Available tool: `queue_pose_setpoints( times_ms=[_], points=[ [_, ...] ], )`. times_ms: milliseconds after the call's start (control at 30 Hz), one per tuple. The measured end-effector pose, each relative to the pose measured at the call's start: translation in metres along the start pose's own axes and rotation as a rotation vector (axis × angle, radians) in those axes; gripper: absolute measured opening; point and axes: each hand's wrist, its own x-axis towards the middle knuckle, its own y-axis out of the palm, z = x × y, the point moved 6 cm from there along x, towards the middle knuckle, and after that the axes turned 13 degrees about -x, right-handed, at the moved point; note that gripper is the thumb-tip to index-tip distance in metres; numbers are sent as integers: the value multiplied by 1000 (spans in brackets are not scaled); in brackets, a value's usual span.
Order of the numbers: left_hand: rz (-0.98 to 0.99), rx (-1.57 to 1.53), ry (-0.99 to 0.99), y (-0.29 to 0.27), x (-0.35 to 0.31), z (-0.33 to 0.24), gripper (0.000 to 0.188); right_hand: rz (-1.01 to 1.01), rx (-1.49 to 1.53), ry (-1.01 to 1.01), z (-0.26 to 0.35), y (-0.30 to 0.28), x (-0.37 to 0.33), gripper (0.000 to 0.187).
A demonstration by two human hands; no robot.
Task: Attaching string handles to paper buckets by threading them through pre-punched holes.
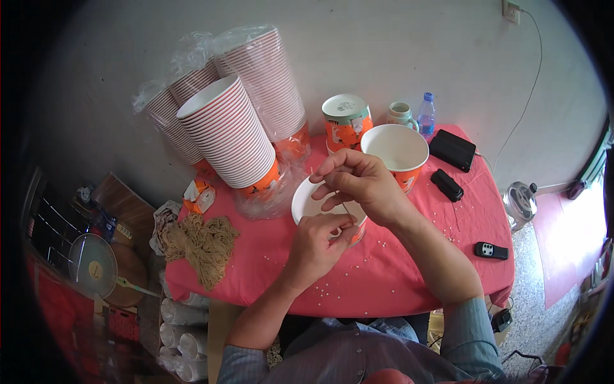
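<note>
Over a white-rimmed paper bucket at the middle of the table, my two hands work close together. My left hand is closed in a pinch at the bucket's near side, on the lower part of a thin tan string. Above it, my right hand pinches with thumb and forefinger, and the string runs from there down toward the left hand. The hands hide much of the bucket. A loose bundle of tan twine lies to the left.
Tall stacks of paper buckets, some in clear plastic, lean at the back left. An upturned bucket, an open bucket, a mug and a bottle stand behind. A black case and remote lie right.
</note>
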Motion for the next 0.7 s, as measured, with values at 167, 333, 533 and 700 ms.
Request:
queue_pose_setpoints(
  times_ms=[167,333,533,700],
  points=[
    [-61,84,153,-4,-1,-9,11,-45,5,-32,2,-4,-1,13],
    [-189,-130,-66,-12,-6,3,13,-177,-647,-48,11,-18,0,27],
    [-172,-52,-46,-24,-11,14,15,-36,-1246,-131,23,-32,-7,42],
    [-128,-10,-19,-31,-14,12,14,299,-1154,-376,15,-4,-20,42]
  ],
)
